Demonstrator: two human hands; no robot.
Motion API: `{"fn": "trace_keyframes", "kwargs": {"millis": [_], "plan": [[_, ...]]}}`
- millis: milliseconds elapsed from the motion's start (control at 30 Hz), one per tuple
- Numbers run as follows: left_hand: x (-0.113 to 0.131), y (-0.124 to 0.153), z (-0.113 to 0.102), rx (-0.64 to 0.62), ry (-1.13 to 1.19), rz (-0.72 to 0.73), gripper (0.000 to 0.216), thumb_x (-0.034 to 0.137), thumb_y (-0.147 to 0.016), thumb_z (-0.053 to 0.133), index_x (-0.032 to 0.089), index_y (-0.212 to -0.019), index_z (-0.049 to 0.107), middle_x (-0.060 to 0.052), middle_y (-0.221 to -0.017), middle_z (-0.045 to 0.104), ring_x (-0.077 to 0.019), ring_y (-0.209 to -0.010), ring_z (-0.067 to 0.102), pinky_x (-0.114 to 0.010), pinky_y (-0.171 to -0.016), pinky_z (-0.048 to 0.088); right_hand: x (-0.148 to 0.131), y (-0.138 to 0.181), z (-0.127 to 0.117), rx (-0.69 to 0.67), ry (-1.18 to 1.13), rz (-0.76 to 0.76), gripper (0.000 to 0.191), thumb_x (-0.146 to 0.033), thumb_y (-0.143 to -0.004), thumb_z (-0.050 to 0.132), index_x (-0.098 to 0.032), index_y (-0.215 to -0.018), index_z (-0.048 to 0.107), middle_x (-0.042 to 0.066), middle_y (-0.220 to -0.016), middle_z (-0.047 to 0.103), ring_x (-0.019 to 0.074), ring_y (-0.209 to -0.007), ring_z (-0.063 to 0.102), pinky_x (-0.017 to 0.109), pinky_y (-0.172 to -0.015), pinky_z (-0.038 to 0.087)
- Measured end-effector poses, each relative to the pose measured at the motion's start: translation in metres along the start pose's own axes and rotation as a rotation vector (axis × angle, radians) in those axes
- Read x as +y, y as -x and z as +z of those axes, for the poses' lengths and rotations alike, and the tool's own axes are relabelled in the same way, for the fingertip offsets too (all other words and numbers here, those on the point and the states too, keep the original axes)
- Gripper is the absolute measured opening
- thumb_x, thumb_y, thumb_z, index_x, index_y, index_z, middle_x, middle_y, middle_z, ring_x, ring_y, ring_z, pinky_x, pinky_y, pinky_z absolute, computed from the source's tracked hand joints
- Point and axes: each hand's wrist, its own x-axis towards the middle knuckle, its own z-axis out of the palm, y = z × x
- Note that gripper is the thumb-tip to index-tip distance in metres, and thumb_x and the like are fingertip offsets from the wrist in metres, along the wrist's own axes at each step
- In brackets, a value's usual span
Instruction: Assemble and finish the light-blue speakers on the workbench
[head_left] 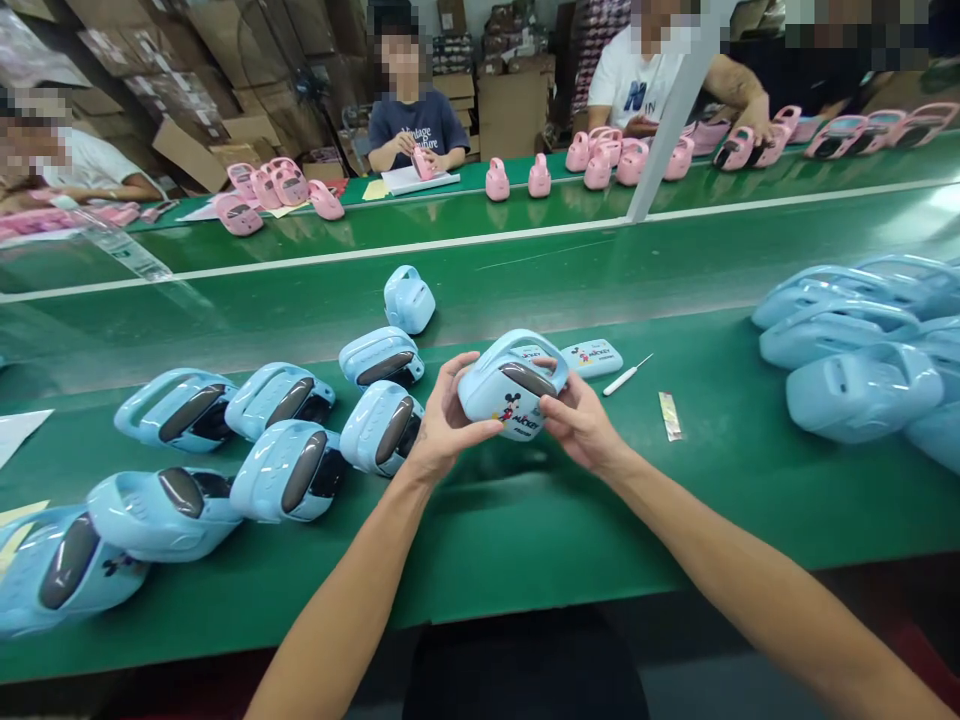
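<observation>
Two-handed hold of a blue unit (pixel 517 390), raised above the green table (pixel 570 545), inward of its nr edge. Both forearms cross the nr edge & converge, elbows wide, wrists well apart. L hand (pixel 447 418): cupped round the unit's L end, fingers curled up the side, tips partly hidden, thumb laid straight across the lower front toward the mouse print. R hand (pixel 581 412): grips the R end, thumb against the front beside the lettering, other fingers partly hidden behind. Palms face each other, unit pinched btwn them; it is tilted, w/ carry handle up & dark oval panel facing the person.

Just beyond the R hand, toward the table's far edge: a flat blue panel (pixel 596 358) w/ matching print; next to it a screwdriver (pixel 628 375), shaft pointing to the far edge. Farther R & closer to the nr edge: a small shiny strip (pixel 670 416). Toward the table's L end: assembled-looking blue units (pixel 283 470) in loose rows, outermost nr the nr L corner in view. Toward the R end: more blue units (pixel 862 395), clustered. Past the far edge: pink units (pixel 496 180) & co-workers, one in a dark T-shirt (pixel 416 125) holding a pink unit.
</observation>
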Motion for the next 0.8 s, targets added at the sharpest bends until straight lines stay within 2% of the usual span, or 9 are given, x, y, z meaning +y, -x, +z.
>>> {"fn": "trace_keyframes", "kwargs": {"millis": [67, 133, 267, 467, 600, 733, 800], "plan": [[-0.001, -0.002, -0.003, 0.001, -0.023, -0.009, 0.091, 0.038, -0.054, 0.103, 0.026, -0.136, 0.064, -0.008, -0.131, 0.072, -0.0314, -0.124, 0.067, -0.038, -0.101, 0.055, -0.001, -0.002, -0.006, 0.037, 0.111, -0.116, 0.080, -0.057, -0.069, 0.096, -0.027, -0.135, 0.062, 0.011, -0.134, 0.076, 0.0315, -0.124, 0.073, 0.047, -0.105, 0.062], [-0.002, -0.003, -0.004, 0.027, -0.060, -0.021, 0.083, 0.042, -0.056, 0.102, 0.023, -0.131, 0.071, -0.008, -0.127, 0.075, -0.0314, -0.123, 0.067, -0.038, -0.103, 0.053, -0.001, -0.002, -0.010, -0.020, 0.203, -0.174, 0.079, -0.060, -0.071, 0.094, -0.026, -0.135, 0.062, 0.011, -0.133, 0.076, 0.0318, -0.126, 0.073, 0.048, -0.109, 0.060], [-0.005, -0.003, -0.001, 0.084, -0.070, -0.031, 0.075, 0.043, -0.054, 0.102, 0.022, -0.121, 0.077, -0.006, -0.115, 0.079, -0.0296, -0.112, 0.071, -0.038, -0.099, 0.054, 0.000, 0.001, -0.008, -0.139, 0.275, -0.195, 0.081, -0.063, -0.078, 0.088, -0.028, -0.143, 0.056, 0.012, -0.142, 0.071, 0.0320, -0.130, 0.070, 0.048, -0.110, 0.060], [-0.007, -0.004, 0.004, 0.150, 0.017, -0.096, 0.067, 0.043, -0.053, 0.102, 0.020, -0.111, 0.078, -0.004, -0.103, 0.080, -0.0260, -0.098, 0.073, -0.033, -0.085, 0.056, -0.001, 0.004, 0.000, -0.004, 0.229, -0.126, 0.074, -0.057, -0.071, 0.094, -0.026, -0.129, 0.059, 0.008, -0.120, 0.078, 0.0284, -0.108, 0.078, 0.043, -0.095, 0.067], [-0.009, -0.007, 0.001, 0.120, 0.072, -0.149, 0.069, 0.047, -0.053, 0.103, 0.019, -0.111, 0.076, -0.005, -0.098, 0.080, -0.0246, -0.088, 0.074, -0.031, -0.077, 0.056, -0.006, 0.002, 0.002, 0.041, 0.243, -0.055, 0.080, -0.054, -0.065, 0.098, -0.025, -0.130, 0.060, 0.009, -0.124, 0.078, 0.0280, -0.110, 0.077, 0.041, -0.094, 0.067], [-0.013, -0.008, 0.005, 0.072, 0.093, -0.140, 0.084, 0.062, -0.051, 0.101, 0.019, -0.117, 0.074, -0.009, -0.107, 0.080, -0.0291, -0.098, 0.074, -0.034, -0.083, 0.058, -0.011, 0.000, -0.001, 0.033, 0.219, -0.012, 0.079, -0.050, -0.063, 0.099, -0.026, -0.128, 0.061, 0.008, -0.124, 0.078, 0.0270, -0.107, 0.078, 0.039, -0.088, 0.068], [-0.017, -0.008, 0.009, 0.100, 0.110, -0.116, 0.085, 0.075, -0.060, 0.092, 0.020, -0.121, 0.072, -0.011, -0.117, 0.078, -0.0303, -0.107, 0.073, -0.036, -0.087, 0.058, -0.009, -0.002, -0.006, 0.039, 0.189, -0.013, 0.075, -0.049, -0.064, 0.098, -0.027, -0.125, 0.060, 0.006, -0.118, 0.079, 0.0260, -0.103, 0.078, 0.038, -0.086, 0.067]]}}
